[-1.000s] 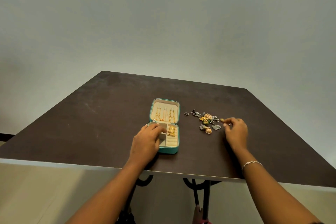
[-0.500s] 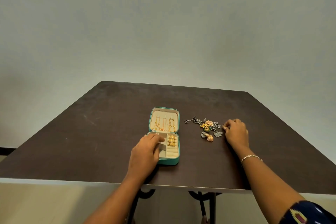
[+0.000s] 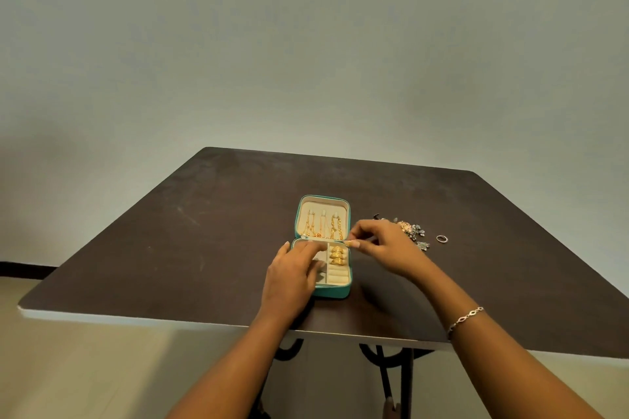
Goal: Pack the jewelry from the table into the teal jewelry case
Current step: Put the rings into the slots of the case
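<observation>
Now right hand has left mixed-metal jewelry pile, pinches small gold piece over far right corner of open teal jewelry case, mid dark table near front edge. Left hand, fingers loose, steadies case. Pile, silver ring still unpacked.

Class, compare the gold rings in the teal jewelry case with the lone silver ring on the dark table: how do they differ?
The gold rings are yellow; the silver ring is pale grey. The gold rings sit tucked in cream rolls of the teal jewelry case; the silver ring lies loose on the dark table. Both are small bands.
</observation>
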A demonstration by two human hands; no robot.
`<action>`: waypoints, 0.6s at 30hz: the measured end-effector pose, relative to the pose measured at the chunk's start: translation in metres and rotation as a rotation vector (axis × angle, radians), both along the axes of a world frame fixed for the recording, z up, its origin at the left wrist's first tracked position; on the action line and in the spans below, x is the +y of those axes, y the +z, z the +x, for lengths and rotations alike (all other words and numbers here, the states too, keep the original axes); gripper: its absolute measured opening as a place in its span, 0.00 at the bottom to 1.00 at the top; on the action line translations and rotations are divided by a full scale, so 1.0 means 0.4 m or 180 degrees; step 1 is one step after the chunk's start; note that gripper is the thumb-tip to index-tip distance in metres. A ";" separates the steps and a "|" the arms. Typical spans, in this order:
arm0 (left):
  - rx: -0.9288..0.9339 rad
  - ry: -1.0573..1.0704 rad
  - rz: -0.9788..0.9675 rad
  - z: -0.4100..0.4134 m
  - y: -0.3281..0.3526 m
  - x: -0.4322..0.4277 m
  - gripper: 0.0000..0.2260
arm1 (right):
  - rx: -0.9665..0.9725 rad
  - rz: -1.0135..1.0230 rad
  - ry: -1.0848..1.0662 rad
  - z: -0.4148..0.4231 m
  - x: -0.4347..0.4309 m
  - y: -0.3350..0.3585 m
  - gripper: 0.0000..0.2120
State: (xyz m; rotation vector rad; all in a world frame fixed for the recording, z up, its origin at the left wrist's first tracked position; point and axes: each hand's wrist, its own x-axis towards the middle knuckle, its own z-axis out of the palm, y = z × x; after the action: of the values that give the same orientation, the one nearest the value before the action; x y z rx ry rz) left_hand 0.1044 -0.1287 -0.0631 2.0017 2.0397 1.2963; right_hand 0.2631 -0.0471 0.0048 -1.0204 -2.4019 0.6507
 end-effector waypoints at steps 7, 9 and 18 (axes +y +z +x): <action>0.0155 -0.0045 0.0194 0.005 0.007 -0.010 0.10 | -0.0545 0.0384 0.0243 -0.065 -0.044 -0.009 0.04; 0.0154 -0.0028 0.0259 0.003 0.004 -0.009 0.09 | -0.0512 0.0410 0.0227 -0.068 -0.053 -0.013 0.05; 0.0177 0.0061 0.0253 0.006 0.008 -0.014 0.05 | -0.0321 0.0957 0.0076 -0.055 -0.088 -0.035 0.06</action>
State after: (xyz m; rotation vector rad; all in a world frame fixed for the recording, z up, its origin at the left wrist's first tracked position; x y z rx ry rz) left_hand 0.1068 -0.1342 -0.0597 2.0789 2.0676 1.3617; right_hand 0.2412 -0.0821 -0.0092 -0.9161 -2.5042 0.2385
